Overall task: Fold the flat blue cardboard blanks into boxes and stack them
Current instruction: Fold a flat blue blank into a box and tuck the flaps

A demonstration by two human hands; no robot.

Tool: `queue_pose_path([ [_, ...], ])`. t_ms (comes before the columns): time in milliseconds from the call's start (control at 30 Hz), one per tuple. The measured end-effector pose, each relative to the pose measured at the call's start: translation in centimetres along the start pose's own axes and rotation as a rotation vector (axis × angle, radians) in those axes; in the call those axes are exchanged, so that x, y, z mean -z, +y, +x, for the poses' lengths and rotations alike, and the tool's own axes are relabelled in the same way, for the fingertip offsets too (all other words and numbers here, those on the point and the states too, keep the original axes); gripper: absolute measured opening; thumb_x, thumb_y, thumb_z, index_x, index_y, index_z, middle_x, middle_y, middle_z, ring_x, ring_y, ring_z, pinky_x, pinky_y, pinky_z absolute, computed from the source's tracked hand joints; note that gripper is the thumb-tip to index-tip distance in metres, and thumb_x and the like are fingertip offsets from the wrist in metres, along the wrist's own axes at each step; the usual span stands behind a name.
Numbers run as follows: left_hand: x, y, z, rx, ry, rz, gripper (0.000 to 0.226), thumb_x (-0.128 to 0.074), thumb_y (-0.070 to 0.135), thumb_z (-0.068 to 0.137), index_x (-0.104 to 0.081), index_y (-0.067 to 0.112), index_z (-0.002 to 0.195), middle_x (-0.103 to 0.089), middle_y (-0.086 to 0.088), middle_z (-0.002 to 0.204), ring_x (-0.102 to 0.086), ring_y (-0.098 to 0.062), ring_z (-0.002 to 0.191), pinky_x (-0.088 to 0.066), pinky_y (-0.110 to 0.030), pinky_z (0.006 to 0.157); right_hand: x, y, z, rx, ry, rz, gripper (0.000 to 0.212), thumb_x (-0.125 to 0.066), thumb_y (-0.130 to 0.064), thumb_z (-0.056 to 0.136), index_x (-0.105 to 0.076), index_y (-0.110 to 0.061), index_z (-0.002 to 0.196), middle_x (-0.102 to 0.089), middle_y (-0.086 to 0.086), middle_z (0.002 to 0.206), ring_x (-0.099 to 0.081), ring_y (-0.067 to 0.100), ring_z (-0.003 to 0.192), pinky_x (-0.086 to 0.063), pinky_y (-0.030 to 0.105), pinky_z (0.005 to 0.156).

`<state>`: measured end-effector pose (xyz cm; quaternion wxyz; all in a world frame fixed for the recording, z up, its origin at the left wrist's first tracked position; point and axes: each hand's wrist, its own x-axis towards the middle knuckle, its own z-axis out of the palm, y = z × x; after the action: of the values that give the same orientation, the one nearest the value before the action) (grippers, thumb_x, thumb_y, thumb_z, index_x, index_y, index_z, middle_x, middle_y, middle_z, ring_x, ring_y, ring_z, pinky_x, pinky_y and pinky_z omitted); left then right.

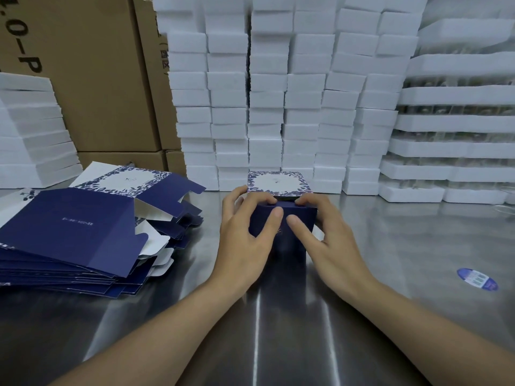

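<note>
While the box (278,183) is only half closed, the likeliest fault is, I judge, a flap that goes in crooked: uneven thumb pressure could buckle the dark blue front panel or crease the patterned lid. The steel counter (404,246) looks slick, so a hard push could also slide the box back into the wall of white blocks (278,107) just behind it and leave the fold unseated.

The box stands upright on the counter, patterned face up, with a dark gap showing along its near top edge. The left hand (245,232) grips the box's left side, fingers curled over that edge into the gap and thumb pressed on the front panel. The right hand (328,235) grips it from the right, forefinger hooked at the same edge, thumb laid flat on the front, the other fingers curled round the right side. The thumbs lie close together but apart.

The pile of flat blanks (78,227) lies left of the box, near but not touching. A round sticker (477,279) lies well to the box's right.
</note>
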<state>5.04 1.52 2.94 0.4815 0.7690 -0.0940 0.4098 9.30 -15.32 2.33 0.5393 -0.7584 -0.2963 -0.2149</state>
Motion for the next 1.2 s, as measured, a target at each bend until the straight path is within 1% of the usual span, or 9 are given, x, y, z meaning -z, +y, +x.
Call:
queue_pose_path([
  [100, -0.2, 0.1, -0.1, 0.013, -0.049, -0.059, 0.012, -0.073, 0.022, 0.099, -0.071, 0.034, 0.102, -0.044, 0.000, 0.145, -0.029, 0.013, 0.144, -0.038, -0.024, 0.116, -0.1, -0.3, 0.1, 0.053, 0.008, -0.031, 0.008, -0.061, -0.041, 0.102, -0.057, -0.042, 0.109, -0.062, -0.018, 0.115, -0.058, 0.009, 0.115, -0.043, 0.018, 0.091],
  [167, -0.2, 0.1, 0.0, 0.026, -0.049, -0.092, 0.011, -0.073, 0.019, 0.098, -0.073, 0.030, 0.099, -0.040, -0.001, 0.148, -0.029, 0.018, 0.142, -0.042, -0.037, 0.118, -0.3, -0.2, 0.1, 0.083, -0.007, -0.067, 0.007, -0.062, -0.031, 0.105, -0.059, -0.036, 0.101, -0.058, -0.017, 0.112, -0.055, 0.008, 0.111, -0.039, 0.014, 0.087],
  [267, -0.2, -0.3, 0.1, 0.009, -0.032, -0.077, 0.009, -0.074, 0.017, 0.097, -0.073, 0.026, 0.098, -0.039, -0.002, 0.148, -0.028, 0.019, 0.141, -0.039, -0.031, 0.117, -0.4, -0.2, 0.2, 0.064, -0.029, -0.050, 0.012, -0.063, -0.026, 0.105, -0.059, -0.034, 0.096, -0.058, -0.014, 0.116, -0.055, 0.007, 0.109, -0.039, 0.014, 0.088],
  [400, 0.1, -0.4, 0.3, 0.036, -0.014, -0.024, 0.011, -0.070, 0.020, 0.100, -0.068, 0.031, 0.099, -0.041, 0.017, 0.142, -0.027, 0.014, 0.144, -0.026, -0.001, 0.104, 0.1, 0.0, 0.3, 0.056, -0.025, 0.021, 0.014, -0.056, -0.023, 0.109, -0.057, -0.034, 0.101, -0.061, -0.014, 0.103, -0.058, 0.012, 0.101, -0.044, 0.028, 0.087],
  [467, 0.2, -0.5, 0.4, 0.045, -0.004, -0.006, 0.012, -0.067, 0.020, 0.103, -0.068, 0.030, 0.098, -0.041, 0.020, 0.140, -0.032, 0.019, 0.137, -0.025, 0.004, 0.097, 0.2, 0.1, 0.4, 0.056, -0.009, -0.005, 0.017, -0.052, -0.023, 0.109, -0.055, -0.035, 0.098, -0.060, -0.014, 0.098, -0.056, 0.011, 0.096, -0.041, 0.028, 0.083],
  [733, 0.4, -0.6, 0.6, 0.087, 0.020, -0.076, 0.017, -0.060, 0.015, 0.106, -0.067, 0.029, 0.099, -0.050, 0.005, 0.140, -0.037, 0.016, 0.136, -0.028, -0.002, 0.105, 0.3, 0.3, 0.4, -0.018, 0.026, 0.133, 0.015, -0.050, -0.019, 0.111, -0.057, -0.032, 0.106, -0.068, -0.017, 0.110, -0.066, 0.008, 0.106, -0.048, 0.018, 0.083],
  [833, 0.3, -0.7, 0.5, 0.133, 0.026, -0.205, 0.022, -0.062, 0.015, 0.105, -0.062, 0.032, 0.117, -0.055, 0.009, 0.139, -0.050, 0.004, 0.132, -0.044, -0.022, 0.109, 0.3, 0.2, 0.3, -0.039, 0.045, 0.172, 0.016, -0.058, -0.025, 0.108, -0.057, -0.040, 0.113, -0.066, -0.024, 0.119, -0.065, 0.005, 0.118, -0.051, 0.018, 0.091],
  [967, 0.4, -0.8, 0.2, 0.153, -0.025, -0.243, 0.054, -0.076, 0.026, 0.094, -0.050, 0.042, 0.139, -0.051, 0.020, 0.143, -0.050, 0.014, 0.125, -0.047, -0.009, 0.095, 0.5, 0.0, 0.2, -0.060, 0.082, 0.149, 0.040, -0.073, -0.031, 0.098, -0.053, -0.042, 0.131, -0.062, -0.027, 0.129, -0.062, 0.002, 0.121, -0.049, 0.014, 0.096],
  [1200, 0.2, -1.2, 0.2, 0.151, 0.031, -0.133, 0.042, -0.078, 0.031, 0.095, -0.056, 0.046, 0.126, -0.050, 0.026, 0.133, -0.052, 0.014, 0.122, -0.047, -0.014, 0.096, 0.4, -0.3, 0.2, -0.029, 0.134, 0.106, 0.034, -0.076, -0.032, 0.096, -0.057, -0.046, 0.120, -0.065, -0.026, 0.123, -0.063, 0.001, 0.115, -0.047, 0.007, 0.086],
])
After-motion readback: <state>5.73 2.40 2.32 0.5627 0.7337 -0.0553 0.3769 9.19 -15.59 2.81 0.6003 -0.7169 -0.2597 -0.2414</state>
